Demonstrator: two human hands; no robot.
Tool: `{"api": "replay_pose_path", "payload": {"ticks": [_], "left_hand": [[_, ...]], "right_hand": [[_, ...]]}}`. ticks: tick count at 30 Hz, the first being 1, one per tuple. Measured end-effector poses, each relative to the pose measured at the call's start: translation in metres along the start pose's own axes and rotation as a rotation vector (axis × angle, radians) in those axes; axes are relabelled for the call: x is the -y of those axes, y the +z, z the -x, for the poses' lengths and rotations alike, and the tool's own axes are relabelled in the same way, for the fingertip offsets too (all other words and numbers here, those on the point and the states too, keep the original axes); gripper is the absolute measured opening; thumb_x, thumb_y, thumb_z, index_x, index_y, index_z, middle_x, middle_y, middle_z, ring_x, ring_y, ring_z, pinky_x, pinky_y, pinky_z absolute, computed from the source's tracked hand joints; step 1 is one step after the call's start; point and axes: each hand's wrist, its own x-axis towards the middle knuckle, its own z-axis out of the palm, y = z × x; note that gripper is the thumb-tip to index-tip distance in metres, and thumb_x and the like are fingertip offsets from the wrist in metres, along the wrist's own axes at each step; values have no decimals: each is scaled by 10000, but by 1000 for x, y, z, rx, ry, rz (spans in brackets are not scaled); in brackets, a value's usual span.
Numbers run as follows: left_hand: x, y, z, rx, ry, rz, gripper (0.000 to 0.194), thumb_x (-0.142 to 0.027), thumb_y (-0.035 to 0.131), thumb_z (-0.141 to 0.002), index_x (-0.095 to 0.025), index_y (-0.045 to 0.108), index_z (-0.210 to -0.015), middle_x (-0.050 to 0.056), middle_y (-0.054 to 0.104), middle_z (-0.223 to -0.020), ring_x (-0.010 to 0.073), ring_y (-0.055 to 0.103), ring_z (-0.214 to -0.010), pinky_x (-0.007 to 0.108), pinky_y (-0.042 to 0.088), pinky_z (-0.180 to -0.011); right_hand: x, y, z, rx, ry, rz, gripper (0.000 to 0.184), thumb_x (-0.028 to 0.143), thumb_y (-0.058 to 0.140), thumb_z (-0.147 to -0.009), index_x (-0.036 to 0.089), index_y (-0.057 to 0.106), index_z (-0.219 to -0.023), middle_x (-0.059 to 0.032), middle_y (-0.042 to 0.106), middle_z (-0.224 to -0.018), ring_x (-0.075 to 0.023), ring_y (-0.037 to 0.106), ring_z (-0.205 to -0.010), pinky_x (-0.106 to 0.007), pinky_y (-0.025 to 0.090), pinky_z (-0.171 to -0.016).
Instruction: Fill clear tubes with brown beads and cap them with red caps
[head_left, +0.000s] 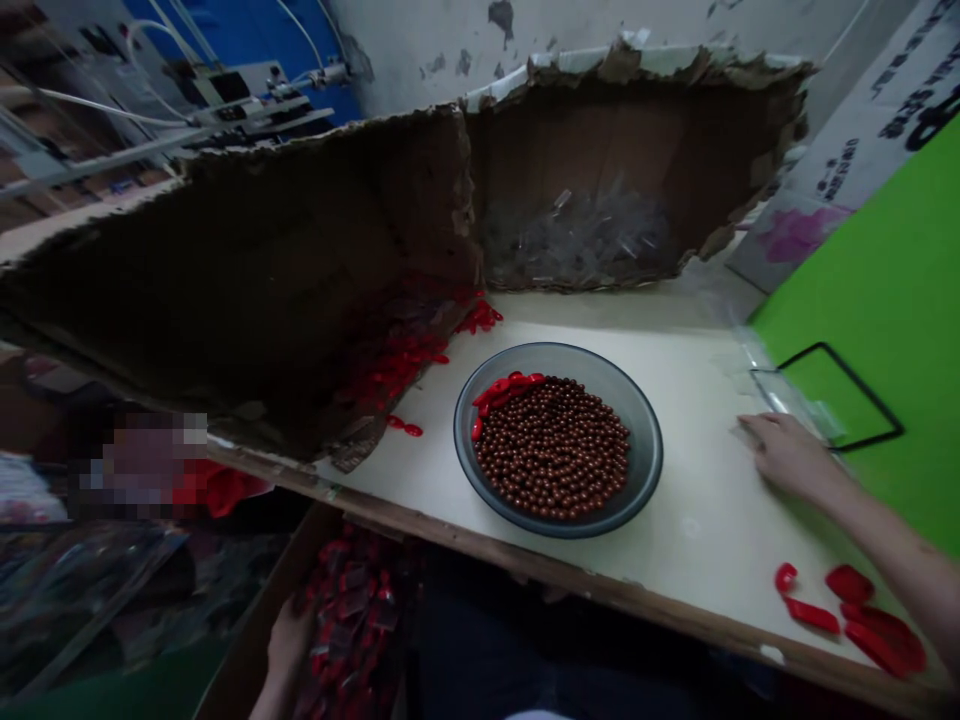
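A grey bowl [643,420] full of small brown beads [555,455], with a few red plastic pieces [504,388] at its far rim, stands mid-table. My right hand [784,452] rests on the cream tabletop [697,340] to the bowl's right, fingers curled down on a clear plastic bag [787,400]. My left hand [291,632] is below the table edge, reaching into a cardboard box of packed red pieces [352,610]; its fingers are curled and partly hidden.
Torn cardboard walls [300,250] stand behind and left of the bowl, with red pieces [405,355] spilled at their foot and clear bags [585,240] in the far compartment. Loose red pieces [855,605] lie near the table's front right. A green board [885,300] stands at right.
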Motion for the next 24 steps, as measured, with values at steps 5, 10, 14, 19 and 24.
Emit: {"api": "replay_pose_path", "payload": {"ticks": [5, 10, 14, 19, 24], "left_hand": [[-59, -21, 4, -190, 1, 221, 385, -393, 467, -835, -238, 512, -1184, 67, 660, -1070, 293, 622, -1051, 435, 494, -866], [-189, -46, 56, -132, 379, 753, 373, -374, 530, -874, -238, 515, -1221, 60, 593, -1101, 213, 585, -1002, 335, 477, -877], [-275, -32, 93, 31, 634, 942, 271, -266, 504, -899, -205, 572, -1154, 68, 615, -1048, 174, 591, -967, 292, 480, -846], [-311, -8, 105, 114, 745, 991, 281, -142, 441, -902, -184, 577, -1144, 87, 620, -1072, 164, 587, -996, 312, 456, -923], [-308, -3, 104, 98, 713, 956, 286, -139, 417, -909, -178, 571, -1146, 92, 617, -1084, 178, 581, -1009, 335, 454, -935]], "right_hand": [[25, -33, 1, -58, -5, -16, 396, 326, 398, -877, 167, 561, -1202, -178, 630, -1161, -372, 628, -956, -493, 500, -759], [146, -88, 24, -320, -300, -393, 366, 440, 511, -880, 245, 525, -1190, -103, 699, -912, -286, 654, -721, -404, 509, -622], [233, -87, 13, -137, -812, -148, 231, 223, 488, -895, 226, 627, -1078, -87, 682, -1028, -241, 646, -850, -337, 484, -706], [269, -65, -16, -99, -873, 212, 243, 69, 440, -874, 150, 661, -935, -136, 638, -872, -241, 607, -798, -318, 440, -652], [290, -51, 3, 52, -1061, 25, 260, 77, 421, -892, 165, 664, -921, -103, 646, -896, -206, 605, -834, -310, 457, -735]]}}
